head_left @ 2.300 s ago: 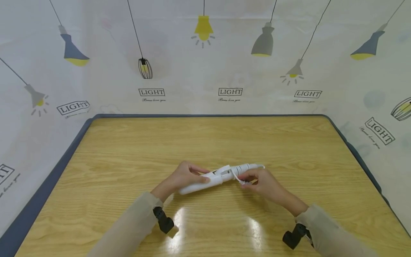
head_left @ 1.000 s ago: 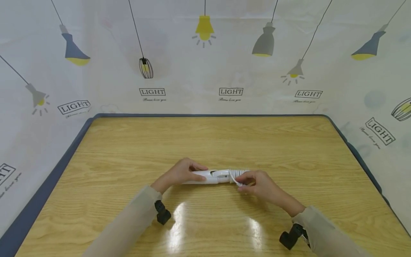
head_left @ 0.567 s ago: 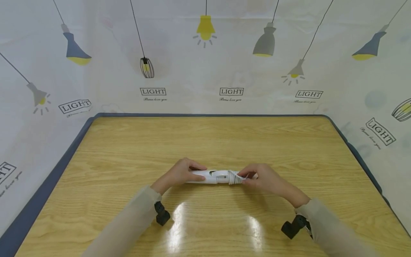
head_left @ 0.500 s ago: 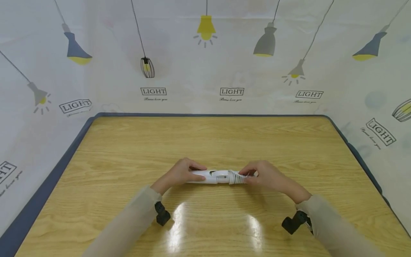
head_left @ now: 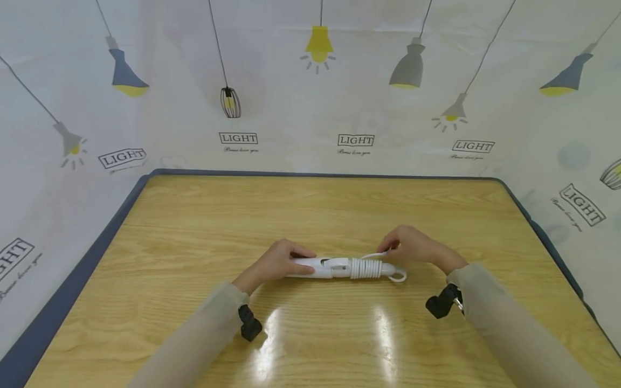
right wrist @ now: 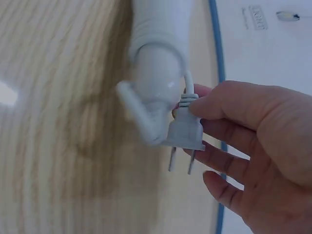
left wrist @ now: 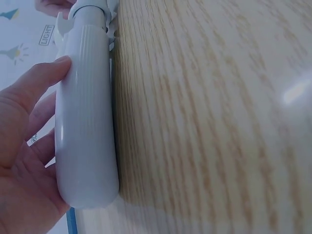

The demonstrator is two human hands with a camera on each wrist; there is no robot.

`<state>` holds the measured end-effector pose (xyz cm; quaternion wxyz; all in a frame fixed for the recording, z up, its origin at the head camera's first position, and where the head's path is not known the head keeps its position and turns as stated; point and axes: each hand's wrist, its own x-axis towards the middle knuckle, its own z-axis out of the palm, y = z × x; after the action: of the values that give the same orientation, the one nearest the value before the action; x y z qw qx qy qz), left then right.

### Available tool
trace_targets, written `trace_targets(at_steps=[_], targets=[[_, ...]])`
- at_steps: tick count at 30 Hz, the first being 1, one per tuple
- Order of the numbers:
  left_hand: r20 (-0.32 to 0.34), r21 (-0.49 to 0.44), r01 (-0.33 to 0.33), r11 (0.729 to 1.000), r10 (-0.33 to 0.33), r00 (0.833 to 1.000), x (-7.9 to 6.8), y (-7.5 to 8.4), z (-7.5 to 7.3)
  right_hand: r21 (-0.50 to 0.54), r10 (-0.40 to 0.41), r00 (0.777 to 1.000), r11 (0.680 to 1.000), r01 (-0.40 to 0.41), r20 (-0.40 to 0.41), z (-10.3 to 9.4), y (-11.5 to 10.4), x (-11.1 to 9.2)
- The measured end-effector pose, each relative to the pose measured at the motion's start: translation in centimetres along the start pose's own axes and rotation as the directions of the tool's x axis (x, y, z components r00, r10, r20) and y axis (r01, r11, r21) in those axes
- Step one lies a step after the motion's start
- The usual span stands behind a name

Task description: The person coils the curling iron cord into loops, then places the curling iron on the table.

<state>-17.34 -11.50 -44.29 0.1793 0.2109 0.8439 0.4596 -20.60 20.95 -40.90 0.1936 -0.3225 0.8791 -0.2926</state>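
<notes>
A white curling iron lies crosswise near the middle of the table, its smooth rounded end to the left. White cord is wound in several tight turns around its right part, and a small loop sticks out at the far right tip. My left hand grips the thick smooth end, thumb on the near side in the head view. In the right wrist view, my right hand pinches the two-pronged plug between thumb and fingers, beside the iron's narrow end. A short free stretch of cord runs from the coils to the plug.
The wooden table has a dark blue edge. Behind and beside it stands a pale wall covering printed with lamps. Black wrist cameras sit at both sleeves.
The iron has swung from slanted to nearly level. My right hand has moved from the near side of the coils to their far side, carrying the cord end; my left hand keeps its grip.
</notes>
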Motion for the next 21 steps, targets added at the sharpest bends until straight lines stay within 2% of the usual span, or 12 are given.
trace_targets(at_steps=[6, 8, 21], targets=[[0.01, -0.002, 0.001, 1.0, -0.001, 1.0, -0.1, 0.0, 0.1, 0.187, 0.064, 0.998, 0.98, -0.065, 0.012, 0.9, 1.5, -0.5], [0.01, -0.003, -0.005, 1.0, 0.005, 1.0, -0.2, 0.0, 0.0, 0.227, 0.061, 0.998, 0.972, -0.062, 0.009, 1.1, 1.7, -0.5], [0.035, 0.001, -0.07, 0.998, 0.07, 0.997, 0.0, -0.1, -0.1, 0.329, 0.078, 0.997, 0.941, -0.074, 0.0, 1.6, 2.6, -0.7]])
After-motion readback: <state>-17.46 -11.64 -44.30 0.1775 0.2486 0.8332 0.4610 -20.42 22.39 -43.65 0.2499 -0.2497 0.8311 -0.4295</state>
